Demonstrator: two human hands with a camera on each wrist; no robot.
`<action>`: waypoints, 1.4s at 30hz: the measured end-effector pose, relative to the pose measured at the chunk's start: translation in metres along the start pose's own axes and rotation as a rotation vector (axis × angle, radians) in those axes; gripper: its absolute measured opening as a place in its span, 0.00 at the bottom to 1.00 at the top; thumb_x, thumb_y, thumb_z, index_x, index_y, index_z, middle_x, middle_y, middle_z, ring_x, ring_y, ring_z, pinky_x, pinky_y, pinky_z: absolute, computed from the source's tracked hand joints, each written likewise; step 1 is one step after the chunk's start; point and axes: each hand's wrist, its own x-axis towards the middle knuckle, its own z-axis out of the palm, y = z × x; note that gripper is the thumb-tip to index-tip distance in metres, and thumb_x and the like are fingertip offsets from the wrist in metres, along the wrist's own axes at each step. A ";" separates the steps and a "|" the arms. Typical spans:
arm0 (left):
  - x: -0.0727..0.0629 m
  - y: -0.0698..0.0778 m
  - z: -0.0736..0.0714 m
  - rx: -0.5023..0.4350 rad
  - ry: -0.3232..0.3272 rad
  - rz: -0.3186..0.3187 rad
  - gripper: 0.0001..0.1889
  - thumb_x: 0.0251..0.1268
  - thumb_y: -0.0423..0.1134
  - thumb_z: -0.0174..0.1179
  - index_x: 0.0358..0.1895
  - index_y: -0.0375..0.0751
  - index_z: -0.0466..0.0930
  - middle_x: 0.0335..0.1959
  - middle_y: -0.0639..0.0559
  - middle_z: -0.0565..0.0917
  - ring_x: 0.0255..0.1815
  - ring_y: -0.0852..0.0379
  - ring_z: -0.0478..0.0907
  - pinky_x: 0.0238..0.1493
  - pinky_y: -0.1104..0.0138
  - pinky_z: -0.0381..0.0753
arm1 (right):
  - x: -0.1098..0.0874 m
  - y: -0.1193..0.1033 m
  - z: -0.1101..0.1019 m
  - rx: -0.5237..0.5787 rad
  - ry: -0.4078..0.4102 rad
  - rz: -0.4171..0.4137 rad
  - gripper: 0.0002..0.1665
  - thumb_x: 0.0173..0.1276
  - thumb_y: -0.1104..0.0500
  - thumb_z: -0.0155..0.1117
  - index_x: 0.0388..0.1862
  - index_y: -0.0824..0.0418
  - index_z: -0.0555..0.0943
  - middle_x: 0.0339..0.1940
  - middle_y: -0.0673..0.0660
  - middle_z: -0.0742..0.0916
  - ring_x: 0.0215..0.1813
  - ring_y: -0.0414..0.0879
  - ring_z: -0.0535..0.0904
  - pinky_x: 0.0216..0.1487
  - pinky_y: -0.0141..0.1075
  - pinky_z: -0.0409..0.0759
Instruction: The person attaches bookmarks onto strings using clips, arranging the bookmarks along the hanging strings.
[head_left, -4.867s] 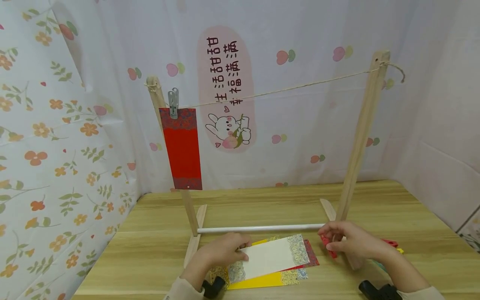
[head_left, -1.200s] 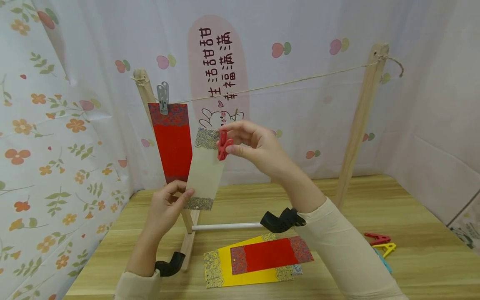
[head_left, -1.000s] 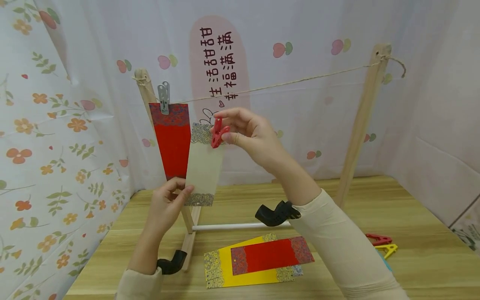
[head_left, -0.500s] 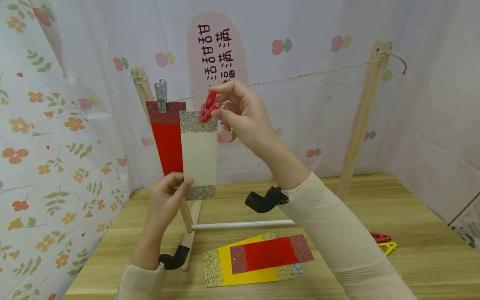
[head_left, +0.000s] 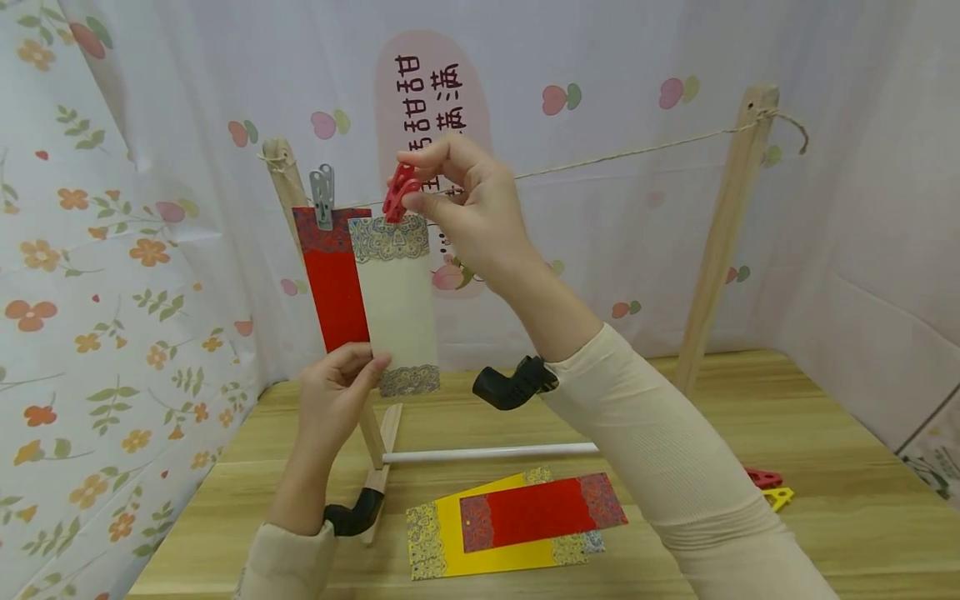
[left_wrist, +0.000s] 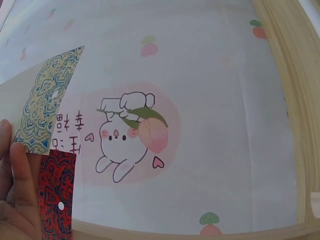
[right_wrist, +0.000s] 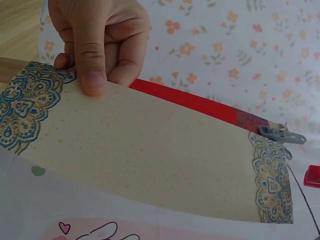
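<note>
My right hand (head_left: 480,204) pinches a red clothespin (head_left: 401,193) between thumb and fingers, up at the string (head_left: 592,160). Its lower tip overlaps the top edge of a cream card (head_left: 401,308) in the head view; the right wrist view shows a gap between clothespin and card. Down at the card's lower left edge, my left hand (head_left: 337,408) pinches it with the thumb in front. The card stands upright, its patterned bands at top and bottom. Partly behind it hangs a red card (head_left: 333,287), clipped to the string by a grey clothespin (head_left: 322,197).
Two wooden posts (head_left: 723,250) hold the string, with a white rod (head_left: 487,452) low between them. On the table (head_left: 675,533), a red card (head_left: 540,510) lies over yellow cards (head_left: 450,554). Red (head_left: 763,477) and yellow (head_left: 778,498) clothespins lie to the right.
Earlier the cream card lay on the pile, under my left hand, and my right hand was at the table with the red clothespin. Both hands have since raised them up and leftward to the string.
</note>
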 end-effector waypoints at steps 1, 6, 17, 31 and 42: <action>0.000 0.000 0.001 0.000 -0.001 0.002 0.02 0.57 0.21 0.66 0.32 0.28 0.84 0.22 0.36 0.84 0.21 0.70 0.78 0.30 0.79 0.80 | 0.002 -0.001 0.001 -0.012 -0.002 -0.003 0.13 0.65 0.73 0.65 0.49 0.70 0.79 0.45 0.65 0.86 0.47 0.46 0.81 0.47 0.34 0.85; 0.003 0.000 0.004 -0.011 -0.013 -0.007 0.03 0.58 0.21 0.65 0.33 0.29 0.84 0.22 0.37 0.83 0.21 0.67 0.75 0.28 0.79 0.78 | 0.009 -0.002 0.006 -0.058 0.016 -0.009 0.12 0.65 0.74 0.64 0.48 0.70 0.79 0.49 0.64 0.87 0.48 0.45 0.80 0.47 0.35 0.85; 0.005 -0.001 0.006 0.001 0.006 -0.010 0.02 0.59 0.22 0.65 0.34 0.28 0.84 0.22 0.36 0.83 0.21 0.70 0.75 0.29 0.80 0.78 | 0.021 -0.004 0.013 -0.094 0.034 -0.027 0.12 0.66 0.73 0.64 0.48 0.70 0.80 0.42 0.64 0.86 0.46 0.45 0.81 0.41 0.30 0.78; 0.008 0.000 0.008 0.008 0.007 -0.019 0.01 0.60 0.24 0.66 0.34 0.28 0.84 0.23 0.35 0.84 0.22 0.70 0.76 0.31 0.80 0.79 | 0.024 -0.003 0.014 -0.177 0.011 0.065 0.12 0.66 0.72 0.64 0.48 0.67 0.80 0.37 0.62 0.86 0.45 0.43 0.78 0.36 0.30 0.74; 0.008 0.000 0.011 -0.023 0.017 0.004 0.02 0.59 0.21 0.65 0.33 0.28 0.84 0.23 0.34 0.84 0.21 0.70 0.77 0.31 0.80 0.80 | 0.024 0.001 0.013 -0.223 -0.021 0.088 0.12 0.66 0.72 0.65 0.48 0.67 0.81 0.35 0.61 0.86 0.42 0.44 0.78 0.29 0.28 0.67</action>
